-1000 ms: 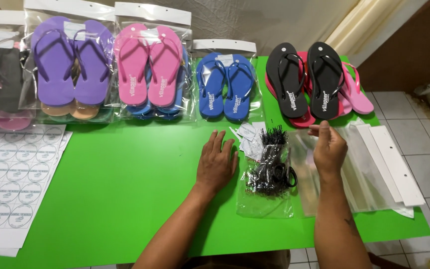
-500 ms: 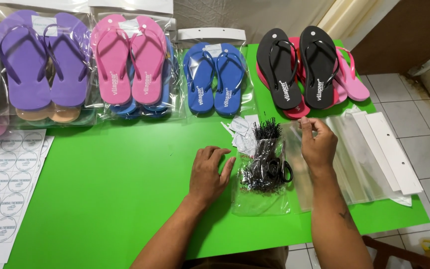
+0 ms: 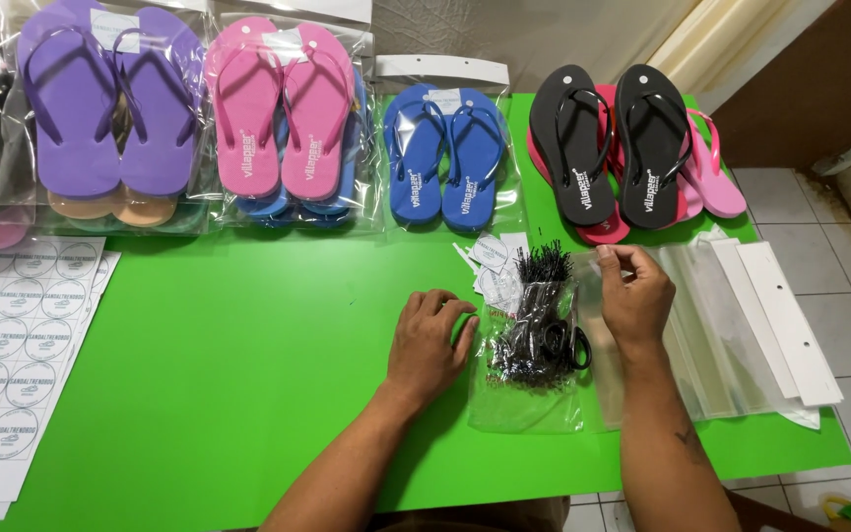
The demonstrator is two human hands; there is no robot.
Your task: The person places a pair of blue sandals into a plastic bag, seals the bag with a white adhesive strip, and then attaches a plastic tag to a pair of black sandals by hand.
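My left hand (image 3: 429,340) lies palm down on the green table (image 3: 248,355), its fingers loosely curled, empty, just left of a clear bag of small black plastic fasteners (image 3: 536,330). My right hand (image 3: 634,296) pinches the top edge of a clear plastic bag (image 3: 615,365) from the stack of clear bags with white header strips (image 3: 741,315). Small round white paper tags (image 3: 492,258) lie just beyond the fastener bag. An unpacked pair of black flip-flops (image 3: 615,143) rests on pink and red ones at the far right.
Bagged flip-flop pairs line the far edge: blue (image 3: 443,153), pink (image 3: 288,108), purple (image 3: 110,99). Sheets of round white stickers (image 3: 7,345) lie at the left. The table's right edge drops to a tiled floor (image 3: 839,227).
The view shifted a little to the left and down. My left hand slid slightly toward me and curled its fingers. My right hand stays at the clear bag's top edge.
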